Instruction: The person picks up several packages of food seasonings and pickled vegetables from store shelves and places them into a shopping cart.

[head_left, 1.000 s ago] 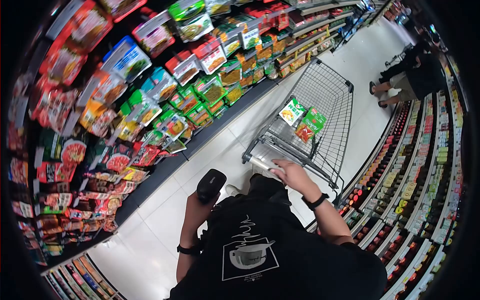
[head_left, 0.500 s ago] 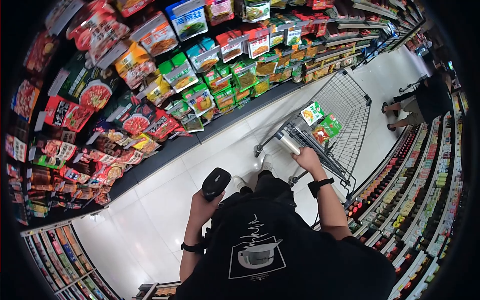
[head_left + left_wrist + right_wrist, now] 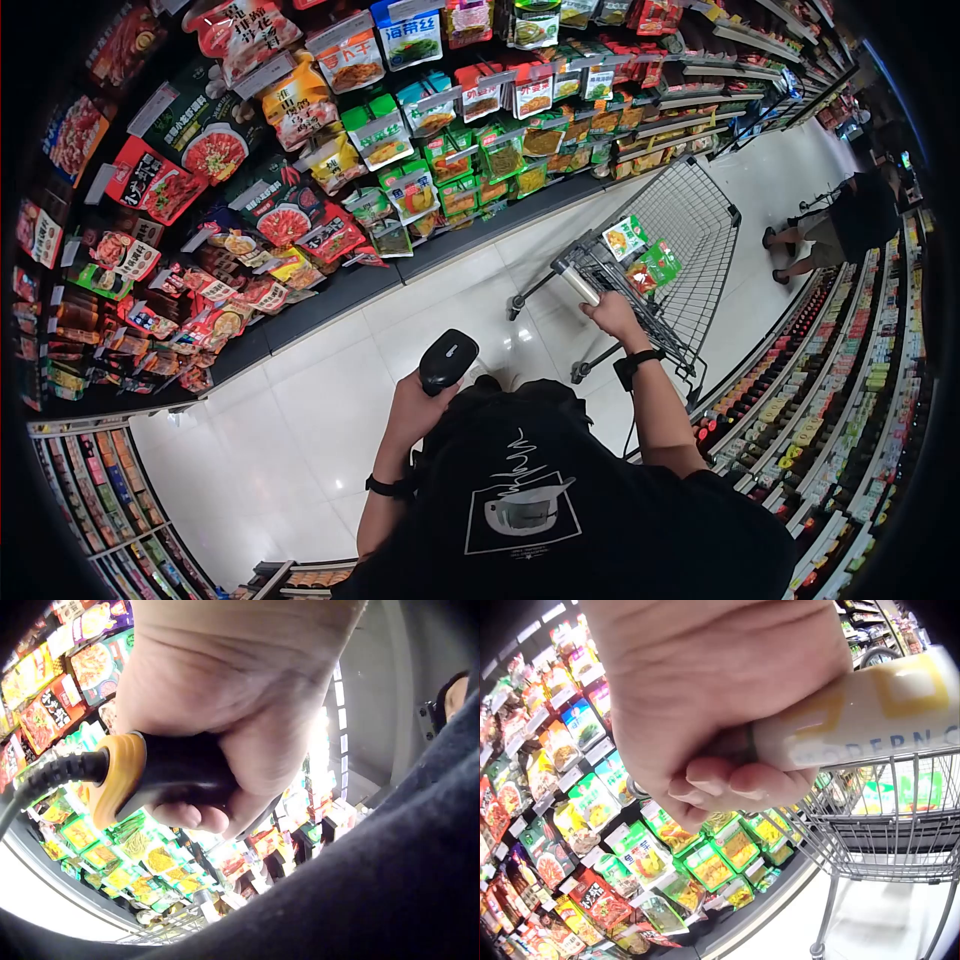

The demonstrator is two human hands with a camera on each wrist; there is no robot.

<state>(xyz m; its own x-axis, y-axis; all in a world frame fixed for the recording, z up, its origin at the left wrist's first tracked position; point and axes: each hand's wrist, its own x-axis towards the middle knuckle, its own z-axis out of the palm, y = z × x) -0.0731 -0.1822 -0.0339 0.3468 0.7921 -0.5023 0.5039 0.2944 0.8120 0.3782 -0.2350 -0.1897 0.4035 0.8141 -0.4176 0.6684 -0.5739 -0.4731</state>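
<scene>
1. Stands in a store aisle, on a pale tiled floor (image 3: 270, 440), with racks of hanging food packets (image 3: 400, 190) ahead and to the left of both grips, and stocked shelves (image 3: 800, 400) to the right of the right-hand grip.
2. Holds a black handheld device (image 3: 448, 360) in the left hand (image 3: 408, 410), fingers curled round; shows a yellow-orange collar (image 3: 120, 776) and a ribbed cable (image 3: 56, 772) projecting just outside that grip.
3. Grasps the white handle (image 3: 577, 284) of a shopping cart (image 3: 733, 216) with the right hand (image 3: 612, 315), fingers wrapped round the bar, with printed lettering just beside the grip.
4. Carries two packets (image 3: 655, 265) in the cart's basket, near each other, beyond the right-hand grip.
5. Wears a dark band behind each grip and a black shirt (image 3: 640, 530), closer in than either hand.
6. Has another person (image 3: 860, 215) well apart, farther ahead and right of the right-hand grip.
</scene>
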